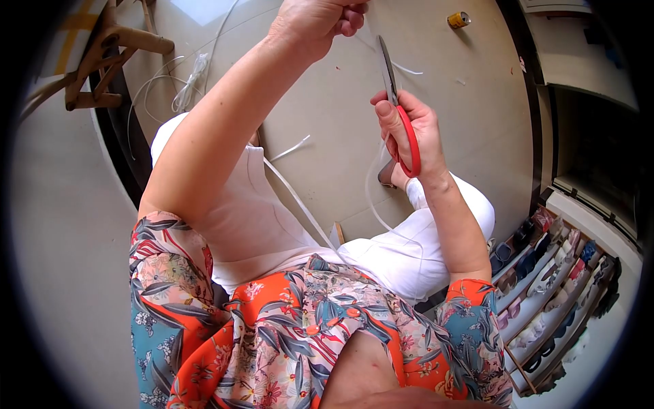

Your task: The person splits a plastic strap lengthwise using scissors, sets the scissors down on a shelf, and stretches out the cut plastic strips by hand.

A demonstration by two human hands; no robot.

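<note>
Head view: right hand (428,129) clamps its fingers round red-handled scissors with dark metal blades (411,140), over the beige tiled floor (477,102), tips pointing away from the body; blades look together. Left hand (313,24) at top edge, fingers curled, partly cut off; can't tell if they grip anything. Thin white plastic cord (370,191) runs from beside right hand to the white trousers (378,253). Good handling: cord taut, blades clear of fingers and cloth, loose ends out of the way. Counts: scissors one, yellow metal can (458,20) one, tangled white cord bundle (191,85) one.
</note>
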